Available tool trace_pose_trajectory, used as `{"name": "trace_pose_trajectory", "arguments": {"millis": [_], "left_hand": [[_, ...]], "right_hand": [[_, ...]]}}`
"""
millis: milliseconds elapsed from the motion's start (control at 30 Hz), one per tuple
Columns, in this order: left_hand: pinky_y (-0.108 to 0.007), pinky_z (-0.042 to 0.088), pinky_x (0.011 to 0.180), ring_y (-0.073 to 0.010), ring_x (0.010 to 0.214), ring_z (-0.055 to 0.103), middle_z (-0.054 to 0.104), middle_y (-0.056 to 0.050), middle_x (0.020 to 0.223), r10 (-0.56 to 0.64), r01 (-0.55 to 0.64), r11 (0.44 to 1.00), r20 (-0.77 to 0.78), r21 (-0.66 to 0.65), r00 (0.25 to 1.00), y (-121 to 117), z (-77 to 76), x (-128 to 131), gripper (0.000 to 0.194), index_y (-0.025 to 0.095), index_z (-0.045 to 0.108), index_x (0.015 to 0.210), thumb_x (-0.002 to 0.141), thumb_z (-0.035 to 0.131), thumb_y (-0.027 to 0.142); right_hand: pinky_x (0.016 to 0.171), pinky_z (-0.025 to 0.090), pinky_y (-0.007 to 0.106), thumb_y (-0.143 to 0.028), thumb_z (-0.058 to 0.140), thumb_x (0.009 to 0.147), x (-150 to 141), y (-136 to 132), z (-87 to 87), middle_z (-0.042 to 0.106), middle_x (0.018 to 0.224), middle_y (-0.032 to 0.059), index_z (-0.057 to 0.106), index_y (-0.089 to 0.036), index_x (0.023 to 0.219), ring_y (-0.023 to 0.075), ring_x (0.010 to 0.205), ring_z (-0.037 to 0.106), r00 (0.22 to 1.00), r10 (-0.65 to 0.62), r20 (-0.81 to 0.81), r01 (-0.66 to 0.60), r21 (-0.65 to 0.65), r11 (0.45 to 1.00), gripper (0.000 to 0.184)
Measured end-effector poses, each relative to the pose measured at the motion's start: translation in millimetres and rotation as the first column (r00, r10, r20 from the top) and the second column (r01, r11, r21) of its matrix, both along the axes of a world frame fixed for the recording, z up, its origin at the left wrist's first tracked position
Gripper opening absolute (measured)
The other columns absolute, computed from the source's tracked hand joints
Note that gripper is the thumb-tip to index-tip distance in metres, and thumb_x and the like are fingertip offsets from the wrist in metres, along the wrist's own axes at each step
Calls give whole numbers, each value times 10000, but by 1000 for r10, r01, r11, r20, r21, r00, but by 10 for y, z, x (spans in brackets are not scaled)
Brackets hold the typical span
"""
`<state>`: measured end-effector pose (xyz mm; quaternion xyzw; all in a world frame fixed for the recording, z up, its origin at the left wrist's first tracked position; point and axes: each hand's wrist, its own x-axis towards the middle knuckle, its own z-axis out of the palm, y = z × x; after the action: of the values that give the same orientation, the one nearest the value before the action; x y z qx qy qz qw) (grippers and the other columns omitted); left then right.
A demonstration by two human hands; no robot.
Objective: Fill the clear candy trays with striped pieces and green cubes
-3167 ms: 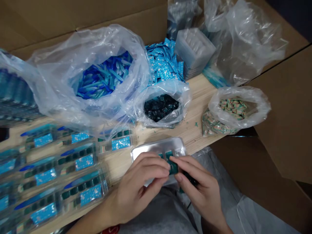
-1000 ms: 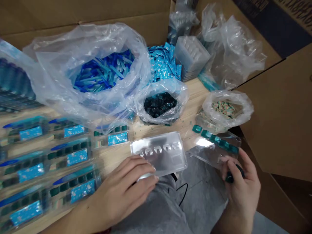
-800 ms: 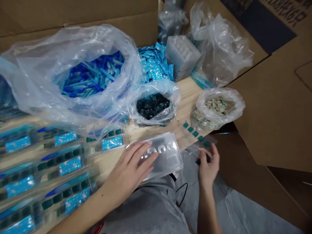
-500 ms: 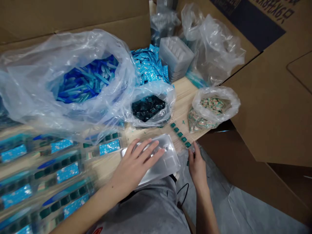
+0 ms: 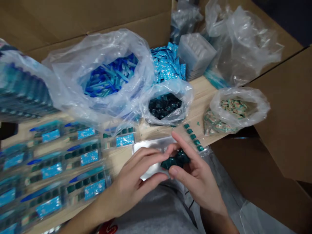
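My right hand [image 5: 195, 175] is cupped over the table's front edge and holds a small heap of dark teal square pieces [image 5: 175, 160]. My left hand [image 5: 136, 180] reaches in from the left, its fingertips pinching at that heap. Under both hands lies a clear plastic blister tray [image 5: 151, 146], mostly hidden. Just right of it a second clear tray [image 5: 195, 138] carries a row of teal squares and lies on the wooden table [image 5: 200, 97].
Open plastic bags stand behind: blue sticks [image 5: 109, 76], dark teal squares [image 5: 164, 105], striped pieces [image 5: 232, 109]. Blue sachets [image 5: 168, 63] and stacked clear trays [image 5: 196, 53] sit farther back. Filled trays [image 5: 80, 156] cover the left. Cardboard walls [image 5: 282, 107] enclose everything.
My right hand set the tray with teal squares down at the right, then came back to the middle with a handful of squares. My left hand lifted off the empty tray to meet it.
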<state>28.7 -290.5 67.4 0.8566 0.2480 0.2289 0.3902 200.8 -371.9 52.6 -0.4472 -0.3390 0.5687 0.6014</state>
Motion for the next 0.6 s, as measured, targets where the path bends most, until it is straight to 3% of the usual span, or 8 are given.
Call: {"name": "trace_pose_trajectory", "arguments": {"millis": [200,367,500,600], "left_hand": [[-266,558,885,-146,1018,627,612,-39,1060,60,-34,966,96,-255,994,55,-65,-97,169,264,585,1128,962,576,231],[-292,576,873,-161,993,650,623,-55,1031,104,-49,934,137,-353,985,105,-66,-159,134,240,586,1081,954,567,202],[-261,589,849,-152,993,677,676,-40,1031,92,-72,967,71,-243,993,148,-2,-214,134,237,598,1089,962,567,210],[-240,596,813,-137,939,704,725,-42,1006,80,-81,996,14,47,997,148,7,-239,142,197,600,1102,985,522,181]], "right_hand": [[888,531,181,-240,769,857,-70,141,34,656,1068,-28,581,-435,1346,104,983,642,992,30,120,-37,49,998,559],[793,562,187,-278,771,860,-135,171,20,643,1013,-10,618,-418,1314,118,887,638,980,12,199,-29,84,996,499],[875,547,201,-183,713,895,-194,154,4,622,1084,0,520,-411,1409,128,986,615,927,7,376,-56,118,991,595],[947,513,193,-65,578,925,-213,150,1,593,1156,13,414,-385,1487,119,1069,587,842,26,539,-125,149,981,667]]}}
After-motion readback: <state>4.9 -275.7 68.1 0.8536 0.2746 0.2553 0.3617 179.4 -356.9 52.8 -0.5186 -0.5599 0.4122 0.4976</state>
